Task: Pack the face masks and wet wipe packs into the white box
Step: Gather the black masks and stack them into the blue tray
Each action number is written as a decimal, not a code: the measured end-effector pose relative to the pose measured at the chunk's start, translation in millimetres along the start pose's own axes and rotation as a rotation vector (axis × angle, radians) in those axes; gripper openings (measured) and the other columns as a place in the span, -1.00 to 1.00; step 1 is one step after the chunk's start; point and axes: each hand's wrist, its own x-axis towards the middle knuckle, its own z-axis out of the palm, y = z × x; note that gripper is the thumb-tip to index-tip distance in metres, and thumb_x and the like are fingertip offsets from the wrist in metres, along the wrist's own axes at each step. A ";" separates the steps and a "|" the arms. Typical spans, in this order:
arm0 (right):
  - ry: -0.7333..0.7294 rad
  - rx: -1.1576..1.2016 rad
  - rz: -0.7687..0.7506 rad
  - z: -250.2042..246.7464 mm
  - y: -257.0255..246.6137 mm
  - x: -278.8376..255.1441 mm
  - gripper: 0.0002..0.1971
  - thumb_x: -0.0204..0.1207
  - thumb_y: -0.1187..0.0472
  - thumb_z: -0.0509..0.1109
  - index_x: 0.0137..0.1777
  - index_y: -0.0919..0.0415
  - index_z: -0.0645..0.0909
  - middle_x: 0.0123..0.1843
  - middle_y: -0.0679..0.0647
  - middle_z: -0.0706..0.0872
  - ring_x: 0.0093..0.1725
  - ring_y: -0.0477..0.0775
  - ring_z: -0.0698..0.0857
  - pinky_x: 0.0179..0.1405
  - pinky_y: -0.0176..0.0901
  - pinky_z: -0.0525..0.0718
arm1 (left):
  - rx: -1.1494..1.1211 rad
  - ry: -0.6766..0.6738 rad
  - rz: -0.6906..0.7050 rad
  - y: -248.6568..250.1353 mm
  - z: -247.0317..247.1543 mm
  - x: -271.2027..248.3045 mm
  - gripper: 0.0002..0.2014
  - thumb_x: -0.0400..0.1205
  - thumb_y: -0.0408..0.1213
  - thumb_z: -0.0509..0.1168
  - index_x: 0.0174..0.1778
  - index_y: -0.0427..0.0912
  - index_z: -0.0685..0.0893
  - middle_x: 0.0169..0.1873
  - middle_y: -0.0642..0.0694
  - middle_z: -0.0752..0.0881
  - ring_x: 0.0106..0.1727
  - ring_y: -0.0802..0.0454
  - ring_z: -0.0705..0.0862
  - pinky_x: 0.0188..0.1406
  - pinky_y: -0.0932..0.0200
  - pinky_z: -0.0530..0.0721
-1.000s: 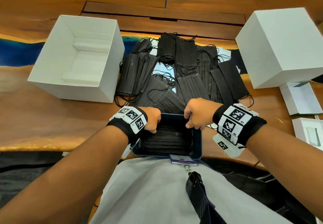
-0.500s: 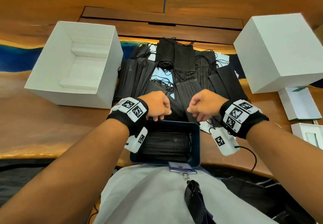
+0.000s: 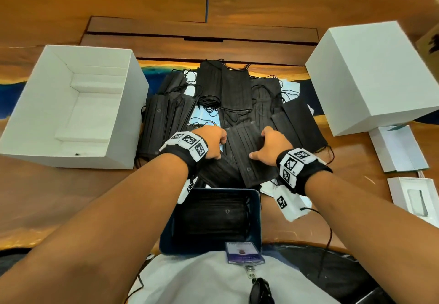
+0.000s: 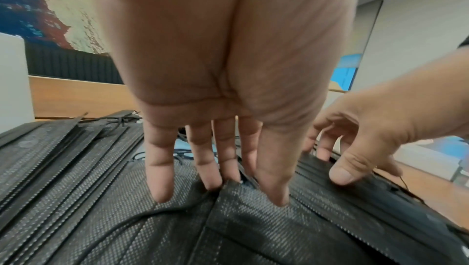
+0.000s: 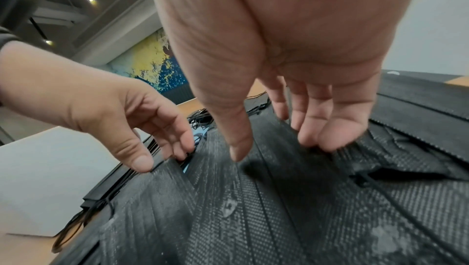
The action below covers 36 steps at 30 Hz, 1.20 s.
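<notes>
A pile of black face masks (image 3: 235, 90) covers the middle of the wooden table, with light blue packs (image 3: 203, 115) showing underneath. The open white box (image 3: 133, 104) stands to its left. Both hands are on one mask stack (image 3: 247, 154) at the near side of the pile. My left hand (image 3: 215, 142) has its fingertips (image 4: 213, 181) tucked at the stack's left edge and its thumb on top. At the right edge, my right hand (image 3: 269, 144) curls its fingers (image 5: 327, 138) over the stack, thumb spread above. The stack's underside is hidden.
A dark blue box (image 3: 197, 248) with black masks inside sits at the table's front edge by my torso. A closed white box (image 3: 370, 76) stands at the right, with two small flat white boxes (image 3: 399, 148) beyond my right wrist.
Both hands have let go of the dark blue box's far rim and moved forward onto the mask pile, where they now take a stack by its edges.
</notes>
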 end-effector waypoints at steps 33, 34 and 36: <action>-0.164 0.817 -0.106 -99.1 -10.9 -17.3 -0.78 0.24 0.49 0.26 -0.50 0.19 0.43 -0.50 0.12 0.48 -0.44 0.11 0.50 -0.38 -0.21 0.44 | -0.617 0.286 0.049 -16.2 -42.6 24.8 -0.78 0.67 -0.56 0.22 0.16 -0.45 0.71 -0.10 -0.13 0.65 -0.05 0.00 0.63 0.05 0.17 0.62; -0.160 0.727 -0.104 -90.5 -10.6 -12.2 -0.74 0.31 0.49 0.28 -0.49 0.18 0.42 -0.48 0.12 0.46 -0.42 0.12 0.46 -0.39 -0.20 0.38 | -0.632 0.296 0.009 -17.2 -40.1 24.8 -0.75 0.69 -0.54 0.20 0.21 -0.44 0.70 -0.06 -0.13 0.62 0.00 -0.01 0.58 0.08 0.18 0.56; -0.160 0.492 -0.110 -72.3 -5.9 2.2 -0.76 0.40 0.39 0.34 -0.44 0.18 0.44 -0.42 0.13 0.44 -0.37 0.10 0.42 -0.37 -0.15 0.33 | -0.696 0.250 -0.055 -23.0 -33.3 25.0 -0.78 0.72 -0.40 0.23 0.16 -0.26 0.75 -0.01 -0.08 0.65 0.03 0.01 0.57 0.07 0.21 0.49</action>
